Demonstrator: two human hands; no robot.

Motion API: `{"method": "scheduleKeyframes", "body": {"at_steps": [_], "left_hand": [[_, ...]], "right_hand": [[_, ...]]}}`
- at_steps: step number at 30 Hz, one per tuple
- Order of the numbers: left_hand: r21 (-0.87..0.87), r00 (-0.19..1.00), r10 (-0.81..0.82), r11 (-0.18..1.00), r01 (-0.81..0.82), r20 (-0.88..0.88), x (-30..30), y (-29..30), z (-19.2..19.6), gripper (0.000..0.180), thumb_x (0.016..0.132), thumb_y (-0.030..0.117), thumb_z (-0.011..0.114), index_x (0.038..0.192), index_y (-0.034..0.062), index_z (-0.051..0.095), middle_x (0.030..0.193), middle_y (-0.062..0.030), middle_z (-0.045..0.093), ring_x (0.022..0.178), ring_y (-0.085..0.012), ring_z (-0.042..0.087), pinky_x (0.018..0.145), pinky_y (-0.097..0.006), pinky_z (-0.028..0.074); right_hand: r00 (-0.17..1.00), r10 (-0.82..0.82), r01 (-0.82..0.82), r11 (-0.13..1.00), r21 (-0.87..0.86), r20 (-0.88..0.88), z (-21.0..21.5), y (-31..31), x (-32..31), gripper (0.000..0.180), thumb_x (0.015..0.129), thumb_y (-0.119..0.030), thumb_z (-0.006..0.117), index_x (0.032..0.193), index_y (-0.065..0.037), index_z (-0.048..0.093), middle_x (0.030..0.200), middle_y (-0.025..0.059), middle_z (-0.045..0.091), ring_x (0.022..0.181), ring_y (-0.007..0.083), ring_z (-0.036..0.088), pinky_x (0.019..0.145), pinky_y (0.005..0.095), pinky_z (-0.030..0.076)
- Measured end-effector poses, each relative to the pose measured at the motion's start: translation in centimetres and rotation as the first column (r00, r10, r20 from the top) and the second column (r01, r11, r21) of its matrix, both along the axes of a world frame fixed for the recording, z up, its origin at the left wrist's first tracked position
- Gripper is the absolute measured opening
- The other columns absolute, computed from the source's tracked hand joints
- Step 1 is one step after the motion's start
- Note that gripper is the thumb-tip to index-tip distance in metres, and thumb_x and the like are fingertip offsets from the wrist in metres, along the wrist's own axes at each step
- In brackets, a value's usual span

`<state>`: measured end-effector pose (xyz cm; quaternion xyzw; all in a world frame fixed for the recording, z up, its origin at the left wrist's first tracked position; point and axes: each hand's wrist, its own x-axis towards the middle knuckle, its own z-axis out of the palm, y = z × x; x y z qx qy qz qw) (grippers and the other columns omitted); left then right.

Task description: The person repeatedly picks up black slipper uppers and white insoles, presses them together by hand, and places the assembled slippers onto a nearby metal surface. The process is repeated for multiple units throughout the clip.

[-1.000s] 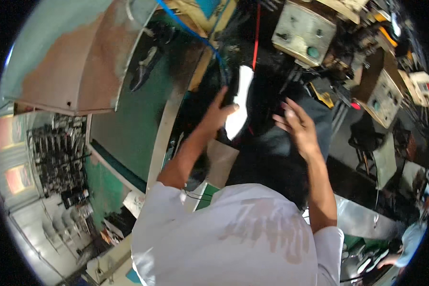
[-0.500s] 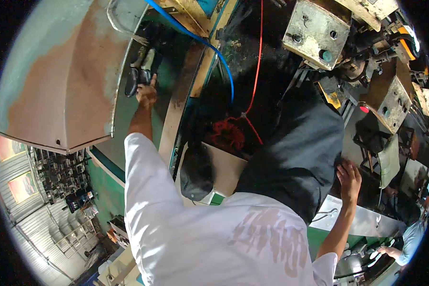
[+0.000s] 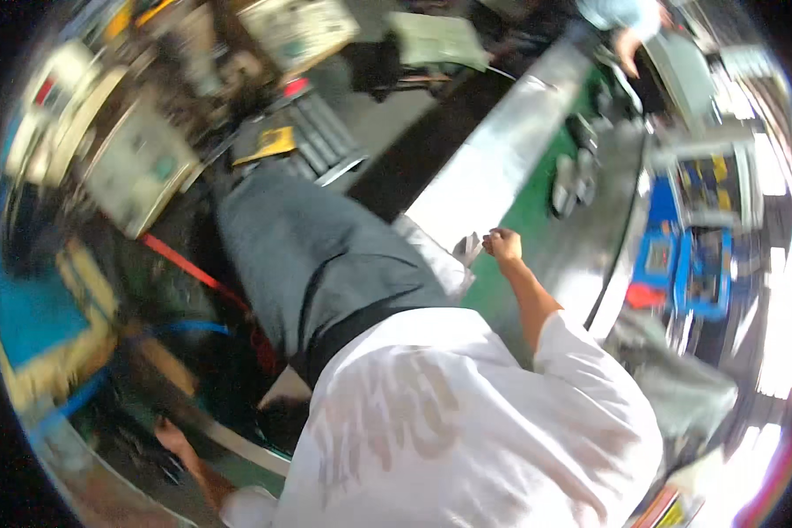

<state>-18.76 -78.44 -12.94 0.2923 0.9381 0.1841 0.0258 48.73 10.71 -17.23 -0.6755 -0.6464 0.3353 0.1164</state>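
My right hand (image 3: 503,246) is over the green strip beside the pale metal ledge, its fingers curled together. A small grey piece (image 3: 468,250) lies or hangs just left of the fingertips; I cannot tell whether they touch it. Whatever the fingers hold, if anything, is hidden. Low on the left, my left hand (image 3: 172,436) reaches over a dark surface, smeared by motion. Beside it are dark shapes (image 3: 169,468), too blurred to tell apart.
Pale shoes (image 3: 565,185) stand on the green and grey line to the right. Blue crates (image 3: 704,273) are farther right. A co-worker's hand (image 3: 627,51) shows at the top right. Machine boxes (image 3: 141,167) and a red cord (image 3: 185,262) are on the left.
The view has swung to the right. My right hand has moved from beside my thigh out over the green strip. My left hand has left the dark shoe it was touching.
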Motion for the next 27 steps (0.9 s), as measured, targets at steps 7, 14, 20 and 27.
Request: {"method": "scheduleKeyframes", "body": {"at_steps": [7, 14, 20, 27], "left_hand": [[0.449, 0.857, 0.215, 0.778, -0.440, 0.468, 12.7, 26.8, -2.1, 0.035, 0.103, 0.011, 0.059, 0.130, -0.0096, 0.067, 0.112, -0.0200, 0.074, 0.105, -0.0305, 0.072, 0.091, -0.042, 0.060], [0.249, 0.877, 0.171, 0.919, -0.307, 0.450, 14.3, 46.6, 6.8, 0.032, 0.106, 0.003, 0.051, 0.129, -0.0042, 0.070, 0.119, -0.0111, 0.074, 0.110, -0.0214, 0.070, 0.100, -0.036, 0.055], [0.406, 0.829, -0.068, 0.892, -0.199, 0.556, 10.6, 51.1, 10.9, 0.028, 0.109, 0.003, 0.051, 0.124, -0.0034, 0.073, 0.109, -0.0100, 0.074, 0.102, -0.0189, 0.071, 0.094, -0.034, 0.056], [0.414, 0.822, -0.224, 0.910, -0.016, 0.523, 12.6, 56.2, 10.1, 0.025, 0.109, -0.002, 0.052, 0.123, -0.0050, 0.072, 0.110, -0.0102, 0.072, 0.101, -0.0187, 0.071, 0.093, -0.035, 0.060]], "right_hand": [[0.438, -0.874, 0.869, 0.472, 0.148, 0.213, -1.8, -5.6, 21.2, 0.033, 0.096, -0.027, 0.075, 0.110, 0.003, 0.078, 0.108, 0.0194, 0.079, 0.101, 0.0314, 0.075, 0.089, 0.0457, 0.059], [0.778, -0.558, 0.434, 0.810, 0.394, 0.288, 0.4, 9.4, 23.7, 0.044, 0.093, -0.037, 0.080, 0.113, 0.002, 0.076, 0.105, 0.0236, 0.078, 0.103, 0.0409, 0.075, 0.093, 0.0478, 0.058], [0.833, -0.484, 0.403, 0.863, 0.305, 0.269, -0.2, 19.7, 17.7, 0.053, 0.096, -0.039, 0.076, 0.129, 0.002, 0.067, 0.121, 0.0258, 0.074, 0.115, 0.0425, 0.072, 0.096, 0.0493, 0.056], [0.910, -0.251, 0.141, 0.935, 0.325, 0.329, -1.0, 11.4, 15.4, 0.056, 0.095, -0.041, 0.075, 0.123, 0.003, 0.056, 0.115, 0.0334, 0.068, 0.110, 0.0532, 0.066, 0.095, 0.0571, 0.053]]}}
